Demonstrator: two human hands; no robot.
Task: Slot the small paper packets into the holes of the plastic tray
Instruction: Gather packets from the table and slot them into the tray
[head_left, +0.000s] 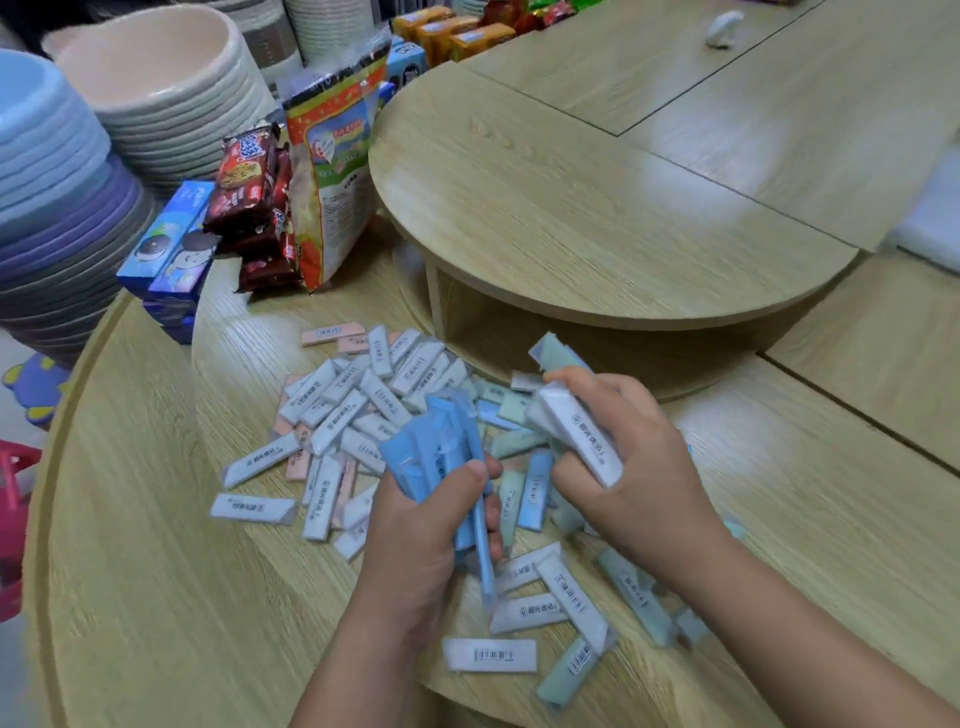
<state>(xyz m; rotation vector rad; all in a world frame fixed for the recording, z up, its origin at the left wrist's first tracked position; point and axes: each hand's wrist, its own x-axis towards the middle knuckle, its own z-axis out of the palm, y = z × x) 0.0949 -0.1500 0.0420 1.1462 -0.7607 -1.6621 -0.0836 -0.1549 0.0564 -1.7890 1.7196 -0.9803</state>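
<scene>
Step, head view: gathering stock by colour, as I judge it; no packet is slotted yet, so the task is at its start.
Left hand: fingers and thumb curled tight round a bundle of blue packets, held upright over the near edge of the packet pile.
Right hand: fingers curled round a white packet with a printed label. Further packets seem tucked behind it, one pale green; how many, I cannot tell.
Packet pile: white, pink, blue and green packets lie loose on the wooden table, mostly flat and overlapping, some scattered on the near side of the pile.
Plastic tray: not in view anywhere, so its place is unknown.
Next move: likely calls for bringing the tray within reach, then feeding packets end-first, one per hole, out of the bundle.
Beyond the pile: raised round shelf, with a dark recess under it.
Left of the pile: biscuit packs, blue biscuit box and stacked bowls.
Hidden: packets under both hands and both palms.
Hard to read: motion blur softens the label print, and both forearms are cut off at the frame's bottom edge.
</scene>
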